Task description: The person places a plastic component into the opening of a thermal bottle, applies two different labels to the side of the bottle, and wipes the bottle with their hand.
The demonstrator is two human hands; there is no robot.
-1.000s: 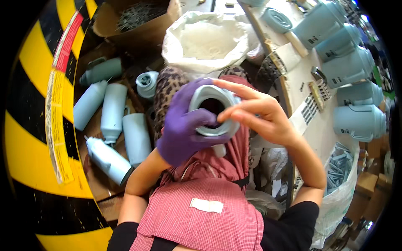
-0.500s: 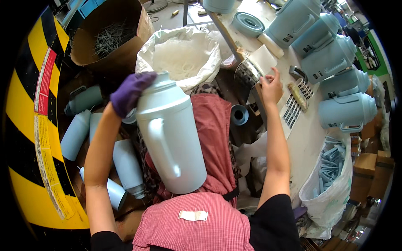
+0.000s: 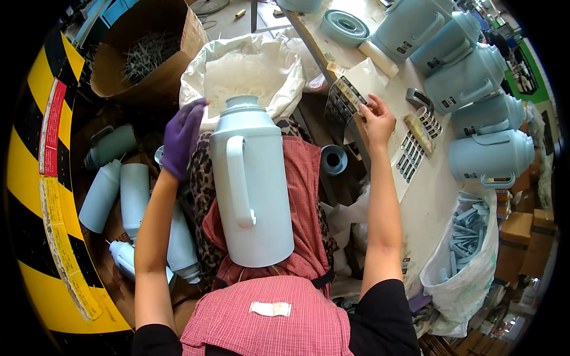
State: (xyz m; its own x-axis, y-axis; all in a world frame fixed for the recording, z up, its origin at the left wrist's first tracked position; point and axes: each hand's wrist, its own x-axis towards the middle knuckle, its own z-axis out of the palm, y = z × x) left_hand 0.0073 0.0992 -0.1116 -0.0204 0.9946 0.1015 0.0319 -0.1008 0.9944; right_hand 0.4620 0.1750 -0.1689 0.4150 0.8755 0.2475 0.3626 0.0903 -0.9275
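Item one: our left hand (image 3: pixel 181 139), in a purple glove, is resting against the upper side of a pale blue flask body (image 3: pixel 252 184). Its fingers (image 3: pixel 193 113) are lying together along the shoulder of the flask, just left of the neck; we cannot tell whether they are truly gripping it or only steadying it. The flask is lying on our lap on a red cloth (image 3: pixel 306 196), neck pointing away from us, handle facing up and just right of the gloved fingers.

Item two: our right hand (image 3: pixel 375 118), bare, is reaching to the workbench (image 3: pixel 433 202). Its fingertips (image 3: pixel 363 105) are pinching together on the edge of a label sheet (image 3: pixel 356 89) at the bench's near corner.

Item three: a strip of stickers (image 3: pixel 411 155) is lying just right of and below those fingers. Further right, finished pale blue flasks (image 3: pixel 475 83) are standing in a row.

Item four: beyond the gloved fingers a white sack (image 3: pixel 249 68) is sitting open, and a cardboard box (image 3: pixel 145 59) of small metal parts is sitting to its left. Bare flask liners (image 3: pixel 119 190) are lying on the floor, left of and below the gloved fingers.

Item five: a plastic bag (image 3: pixel 469 255) of pale blue parts is hanging well below the right fingers.
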